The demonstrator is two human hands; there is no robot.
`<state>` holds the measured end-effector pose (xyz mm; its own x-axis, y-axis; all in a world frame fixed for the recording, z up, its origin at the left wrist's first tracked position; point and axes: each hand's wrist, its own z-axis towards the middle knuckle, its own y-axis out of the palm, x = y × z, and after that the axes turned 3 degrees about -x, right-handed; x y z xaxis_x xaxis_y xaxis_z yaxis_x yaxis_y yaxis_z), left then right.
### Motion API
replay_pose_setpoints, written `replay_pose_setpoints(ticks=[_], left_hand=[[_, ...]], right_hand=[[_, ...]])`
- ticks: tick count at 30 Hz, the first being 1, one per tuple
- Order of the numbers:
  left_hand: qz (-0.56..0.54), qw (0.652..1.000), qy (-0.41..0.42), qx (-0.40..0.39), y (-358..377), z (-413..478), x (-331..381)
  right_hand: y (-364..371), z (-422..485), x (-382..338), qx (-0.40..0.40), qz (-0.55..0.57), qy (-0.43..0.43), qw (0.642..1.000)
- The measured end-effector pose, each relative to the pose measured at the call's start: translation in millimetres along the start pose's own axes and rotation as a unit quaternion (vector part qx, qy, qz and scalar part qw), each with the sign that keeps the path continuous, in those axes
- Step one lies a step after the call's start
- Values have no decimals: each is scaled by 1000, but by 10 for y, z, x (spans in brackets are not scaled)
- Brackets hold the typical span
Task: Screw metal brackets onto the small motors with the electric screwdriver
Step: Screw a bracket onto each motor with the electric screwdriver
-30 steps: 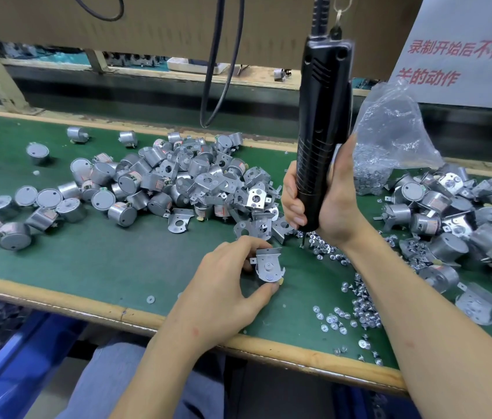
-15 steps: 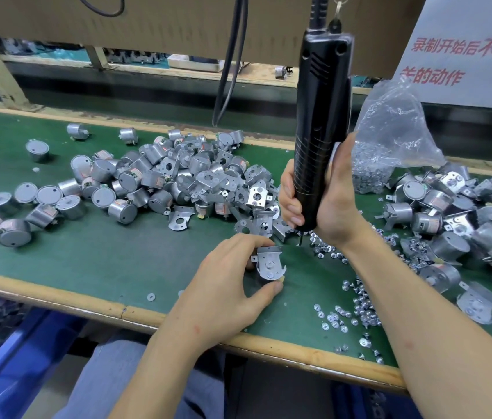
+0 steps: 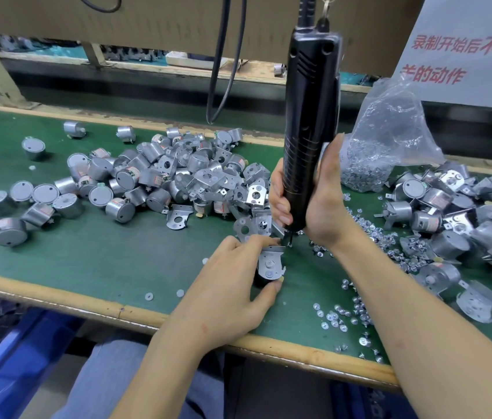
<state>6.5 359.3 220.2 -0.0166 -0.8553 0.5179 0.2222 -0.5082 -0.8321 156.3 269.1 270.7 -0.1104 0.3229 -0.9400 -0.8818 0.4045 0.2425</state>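
Now your motor (image 3: 261,279) stands on the green surface (image 3: 102,261), near its front edge and about centre, with a bracket (image 3: 270,261) on top. Your left hand (image 3: 229,291) pinches it between thumb and fingers. Your right hand (image 3: 323,204) grips the black screwdriver (image 3: 308,131) upright, bit down at the bracket's far right corner. Loose screws (image 3: 344,313) lie scattered to the right. Motor piles sit far left (image 3: 178,182) and right (image 3: 465,213), with a bag (image 3: 386,140) of screws between them.
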Motion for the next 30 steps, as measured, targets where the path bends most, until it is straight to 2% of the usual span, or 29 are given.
replay_pose_setpoints(ticks=[5, 14, 23, 30], left_hand=[[2, 1000, -2, -4, 8, 0, 1], [-61, 998, -13, -6, -64, -28, -17], [-88, 995, -35, 28, -76, 6, -37], [-106, 992, -52, 38, -76, 14, -40]], right_hand=[[32, 13, 12, 6, 1, -1, 1000], [63, -8, -18, 13, 5, 1, 1000], [180, -58, -250, -49, 51, -48, 996], [352, -49, -175, -41, 52, -41, 997]])
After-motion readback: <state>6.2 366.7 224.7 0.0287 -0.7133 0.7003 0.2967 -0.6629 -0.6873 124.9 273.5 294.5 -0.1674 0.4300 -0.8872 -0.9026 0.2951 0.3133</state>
